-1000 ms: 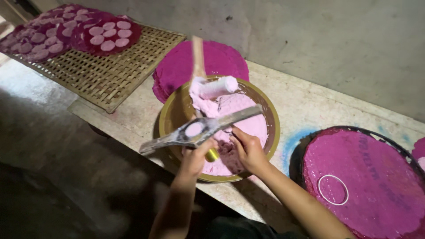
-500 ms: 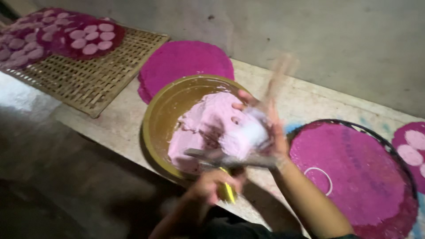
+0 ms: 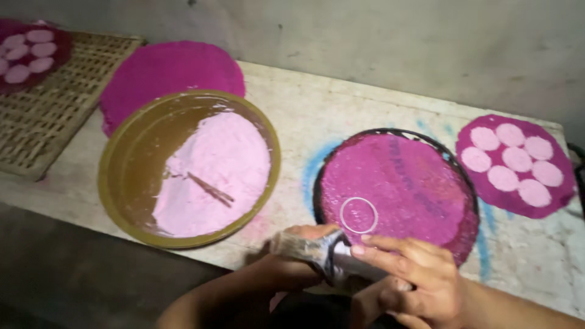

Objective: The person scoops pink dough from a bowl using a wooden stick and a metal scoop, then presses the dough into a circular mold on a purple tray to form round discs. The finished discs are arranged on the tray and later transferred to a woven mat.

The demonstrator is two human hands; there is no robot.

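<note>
Low centre: left hand (image 3: 286, 271) and right hand (image 3: 405, 274) both clamped on a grey scoop (image 3: 326, 253). Just above, small ring (image 3: 359, 215) on magenta round tray (image 3: 396, 183). Centre left, bowl (image 3: 122, 183) of pink paste (image 3: 216, 176).

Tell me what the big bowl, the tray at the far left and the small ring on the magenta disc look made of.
Bowl: probably metal, brass-coloured, with a dull sheen on the bare inner wall beside the pale pink paste; plastic is possible. Tray: woven cane or bamboo, tan, showing an open lattice of strips. Ring: thin and pale with a slight glint, perhaps metal or plastic; too small to tell.
</note>
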